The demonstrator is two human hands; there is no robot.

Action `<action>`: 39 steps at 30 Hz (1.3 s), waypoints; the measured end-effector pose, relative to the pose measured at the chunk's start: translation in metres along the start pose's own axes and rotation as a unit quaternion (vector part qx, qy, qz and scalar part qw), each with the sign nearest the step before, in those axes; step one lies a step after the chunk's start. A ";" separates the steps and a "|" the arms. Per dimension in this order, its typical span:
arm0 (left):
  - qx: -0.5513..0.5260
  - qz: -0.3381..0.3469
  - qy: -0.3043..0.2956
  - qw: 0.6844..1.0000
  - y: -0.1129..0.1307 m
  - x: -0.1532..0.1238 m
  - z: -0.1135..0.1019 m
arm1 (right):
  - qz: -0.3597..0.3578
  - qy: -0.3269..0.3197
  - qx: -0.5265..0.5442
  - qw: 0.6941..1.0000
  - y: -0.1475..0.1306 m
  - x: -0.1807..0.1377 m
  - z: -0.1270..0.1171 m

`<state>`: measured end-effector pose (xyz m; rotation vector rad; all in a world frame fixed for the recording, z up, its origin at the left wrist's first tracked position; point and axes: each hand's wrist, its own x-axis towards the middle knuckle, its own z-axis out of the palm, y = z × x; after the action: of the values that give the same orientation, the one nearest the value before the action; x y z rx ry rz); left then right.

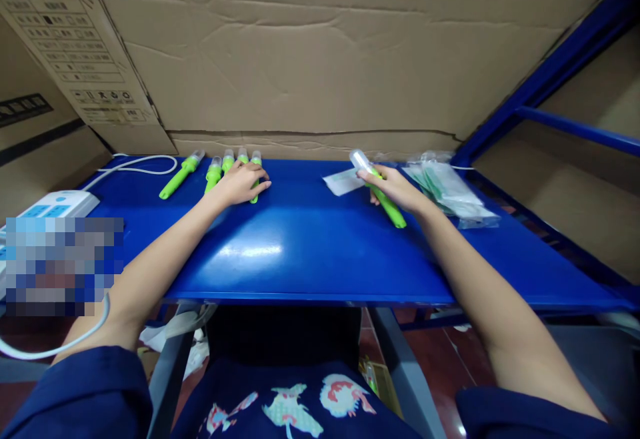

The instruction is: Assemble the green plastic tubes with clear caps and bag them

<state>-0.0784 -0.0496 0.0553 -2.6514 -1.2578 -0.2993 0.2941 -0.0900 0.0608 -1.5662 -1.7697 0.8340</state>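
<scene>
My right hand (393,187) is closed around a bright green stick with a clear cap (393,212), held tilted over the right part of the table with its cap pointing up and left. My left hand (243,183) lies over several similar green sticks with clear caps (214,171) standing in a row at the back. Its fingers are spread across the rightmost stick (257,159), partly hiding the row. Another green stick (180,177) lies apart on the left. A small white paper or packet (344,182) sits just left of my right hand.
The blue table (310,245) backs onto a cardboard wall (310,72). Clear plastic bags with white and green contents (453,192) lie at right. A white power strip (63,205) with a cable (135,165) occupies the left. A blue metal frame (575,129) borders the right side.
</scene>
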 end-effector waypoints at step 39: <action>-0.026 0.032 -0.030 0.999 0.021 -0.005 0.004 | 0.000 0.016 -0.009 1.000 -0.006 -0.006 0.033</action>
<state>-0.0643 -0.0654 0.0485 -2.7579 -1.1945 -0.2459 0.2651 -0.0981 0.0456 -1.5823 -1.7590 0.7924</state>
